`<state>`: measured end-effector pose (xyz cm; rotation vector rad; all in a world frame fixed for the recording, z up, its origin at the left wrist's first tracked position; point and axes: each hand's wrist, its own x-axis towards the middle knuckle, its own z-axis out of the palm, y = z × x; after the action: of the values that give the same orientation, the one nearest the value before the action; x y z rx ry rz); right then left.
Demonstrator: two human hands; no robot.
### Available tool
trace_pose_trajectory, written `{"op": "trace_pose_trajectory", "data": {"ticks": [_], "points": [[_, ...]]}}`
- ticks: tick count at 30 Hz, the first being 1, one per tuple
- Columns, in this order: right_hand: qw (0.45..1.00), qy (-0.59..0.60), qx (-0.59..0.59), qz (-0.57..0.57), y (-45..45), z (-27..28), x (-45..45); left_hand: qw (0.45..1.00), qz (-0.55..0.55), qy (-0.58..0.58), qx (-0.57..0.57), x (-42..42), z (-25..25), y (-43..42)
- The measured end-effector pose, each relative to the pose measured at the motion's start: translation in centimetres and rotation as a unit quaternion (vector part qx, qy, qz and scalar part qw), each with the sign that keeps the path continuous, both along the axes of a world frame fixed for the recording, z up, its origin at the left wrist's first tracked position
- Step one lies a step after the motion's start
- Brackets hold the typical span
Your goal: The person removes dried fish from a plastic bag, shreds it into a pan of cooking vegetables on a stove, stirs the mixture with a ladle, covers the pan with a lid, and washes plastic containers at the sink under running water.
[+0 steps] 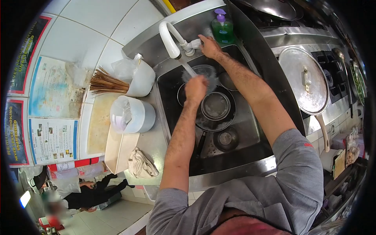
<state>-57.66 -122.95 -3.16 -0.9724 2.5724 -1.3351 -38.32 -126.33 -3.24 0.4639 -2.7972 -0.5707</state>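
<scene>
A white tap [169, 37] with a curved spout runs water into the steel sink [244, 135]. At its base, my right hand [211, 47] closes its fingers on the white tap handle [195, 44]. My left hand [196, 89] is a closed fist beside the falling water; what it grips is hidden. Just beyond that fist, a round, blurred, see-through shape [209, 72] shows under the stream. Below the hands sit a black frying pan [231, 113], a round metal bowl [215, 105] inside it, and a smaller metal bowl [226, 139].
A green soap bottle [222, 29] stands behind the sink. On the left counter are white tubs [143, 113], a bundle of thin sticks [107, 82] and a cloth [141, 163]. A lidded pan [303, 80] sits on the right-hand stove. Another person [88, 196] is at lower left.
</scene>
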Motion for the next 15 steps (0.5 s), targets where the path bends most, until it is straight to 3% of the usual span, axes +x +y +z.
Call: {"op": "trace_pose_trajectory", "data": {"ticks": [2, 4, 5, 8, 10, 12, 13, 14, 15], "points": [[1.0, -0.014, -0.016, 0.021, -0.8, -0.2, -0.3, 0.998, -0.055, 0.005, -0.009, 0.2, 0.2, 0.5], [0.998, -0.031, -0.019, 0.054, -1.9, -1.2, -1.3, 0.986, 0.081, 0.013, 0.147, 0.1, 0.2, 0.2], [0.998, -0.031, -0.017, 0.057, -2.3, -1.8, -1.7, 0.996, 0.078, 0.004, 0.044, 0.5, -0.7, -0.9], [0.995, -0.068, -0.063, 0.045, -2.7, -2.9, -2.3, 0.998, 0.019, 0.042, -0.037, 1.5, -0.5, -0.2], [0.991, -0.087, -0.086, 0.049, -2.3, -2.9, -2.3, 0.999, 0.032, 0.009, 0.011, 1.7, -1.2, -0.1], [0.992, -0.084, -0.088, 0.034, -2.8, -3.1, -3.0, 0.928, 0.162, 0.122, 0.311, 1.9, -4.4, -1.1], [0.984, -0.157, -0.086, 0.005, -3.7, -3.2, -3.6, 0.866, 0.195, 0.091, 0.452, 3.0, -4.6, -1.1], [0.977, -0.195, -0.085, -0.008, -4.2, -3.5, -4.1, 0.865, 0.197, 0.091, 0.452, 4.2, -5.0, -0.5], [0.969, -0.233, -0.083, -0.022, -4.5, -3.2, -4.2, 0.788, 0.224, 0.098, 0.565, 5.7, -4.7, 0.4]]}}
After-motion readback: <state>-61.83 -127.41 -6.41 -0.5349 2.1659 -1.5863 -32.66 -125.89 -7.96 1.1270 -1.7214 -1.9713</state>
